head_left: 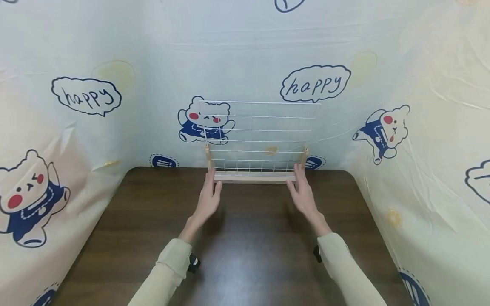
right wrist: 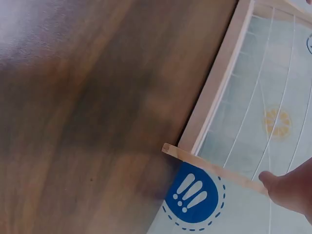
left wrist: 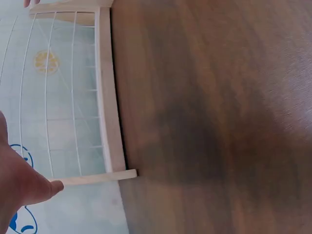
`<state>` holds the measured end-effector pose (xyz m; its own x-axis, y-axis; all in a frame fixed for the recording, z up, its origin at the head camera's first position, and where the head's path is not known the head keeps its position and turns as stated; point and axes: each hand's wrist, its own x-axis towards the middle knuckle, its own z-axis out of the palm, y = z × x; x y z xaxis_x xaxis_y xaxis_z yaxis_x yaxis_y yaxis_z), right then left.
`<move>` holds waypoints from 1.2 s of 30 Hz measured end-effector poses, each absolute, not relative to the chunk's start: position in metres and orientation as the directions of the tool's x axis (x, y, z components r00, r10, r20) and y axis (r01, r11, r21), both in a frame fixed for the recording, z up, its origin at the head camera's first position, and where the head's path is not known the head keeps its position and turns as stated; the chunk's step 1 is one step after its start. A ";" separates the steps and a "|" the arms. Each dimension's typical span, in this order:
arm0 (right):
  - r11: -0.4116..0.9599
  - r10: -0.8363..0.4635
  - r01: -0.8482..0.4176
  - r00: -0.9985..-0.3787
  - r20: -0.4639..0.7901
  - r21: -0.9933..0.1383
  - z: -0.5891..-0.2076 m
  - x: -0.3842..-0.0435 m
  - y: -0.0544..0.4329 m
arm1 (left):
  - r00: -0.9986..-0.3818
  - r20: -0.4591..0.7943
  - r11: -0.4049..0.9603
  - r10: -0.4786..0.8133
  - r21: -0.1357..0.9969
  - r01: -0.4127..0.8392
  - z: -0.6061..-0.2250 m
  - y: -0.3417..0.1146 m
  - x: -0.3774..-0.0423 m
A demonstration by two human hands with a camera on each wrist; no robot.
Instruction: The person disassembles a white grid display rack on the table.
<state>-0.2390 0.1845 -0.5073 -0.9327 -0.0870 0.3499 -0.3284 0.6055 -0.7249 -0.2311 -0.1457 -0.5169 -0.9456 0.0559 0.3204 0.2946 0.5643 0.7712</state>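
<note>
A rack of white wires with pale wooden side bars and a wooden base rail point(head_left: 254, 182) stands at the table's far edge in the head view. My left hand point(head_left: 208, 199) holds its left side bar, and my right hand point(head_left: 303, 195) holds the right one. In the left wrist view my left thumb point(left wrist: 41, 190) lies against the wooden side bar point(left wrist: 102, 178). The right wrist view has my right thumb point(right wrist: 278, 185) on the other side bar point(right wrist: 214, 168). My other fingers are mostly hidden there.
Below the rack spreads a dark brown wooden table point(head_left: 252, 242). A pale cloth point(head_left: 245, 51) printed with bears and the word "happy" hangs behind it and along both sides. A dark wrist device point(head_left: 193, 262) shows at my left cuff.
</note>
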 end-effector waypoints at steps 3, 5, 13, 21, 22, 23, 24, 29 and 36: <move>0.561 -0.054 -0.336 -0.927 0.372 -0.756 -0.503 -0.246 0.188 | -0.941 0.336 0.503 0.027 0.809 0.303 -0.509 -0.149 -0.238; 0.541 -0.042 -0.342 -0.924 0.381 -0.768 -0.499 -0.250 0.190 | -0.939 0.345 0.482 0.008 0.821 0.305 -0.506 -0.150 -0.243; 0.467 0.043 -0.248 -0.952 0.302 -0.849 -0.481 -0.263 0.201 | -0.954 0.294 0.416 -0.064 0.877 0.242 -0.502 -0.157 -0.262; 0.434 0.077 -0.244 -0.949 0.306 -0.867 -0.463 -0.285 0.207 | -0.951 0.222 0.335 -0.214 0.931 0.142 -0.484 -0.173 -0.283; 0.433 0.075 -0.244 -0.949 0.305 -0.868 -0.462 -0.288 0.207 | -0.951 0.208 0.329 -0.227 0.936 0.126 -0.482 -0.175 -0.286; 0.426 0.082 -0.238 -0.951 0.300 -0.873 -0.460 -0.289 0.208 | -0.953 0.192 0.319 -0.236 0.941 0.110 -0.479 -0.176 -0.288; 0.412 0.097 -0.227 -0.952 0.290 -0.882 -0.459 -0.291 0.208 | -0.955 0.178 0.310 -0.238 0.946 0.099 -0.477 -0.178 -0.290; 0.347 0.177 -0.177 -0.952 0.250 -0.921 -0.450 -0.301 0.211 | -0.958 0.166 0.257 -0.233 0.961 0.104 -0.468 -0.179 -0.302; 0.193 0.202 -0.173 -0.956 0.211 -0.966 -0.428 -0.313 0.213 | -0.946 0.192 0.152 -0.262 0.976 0.156 -0.452 -0.179 -0.328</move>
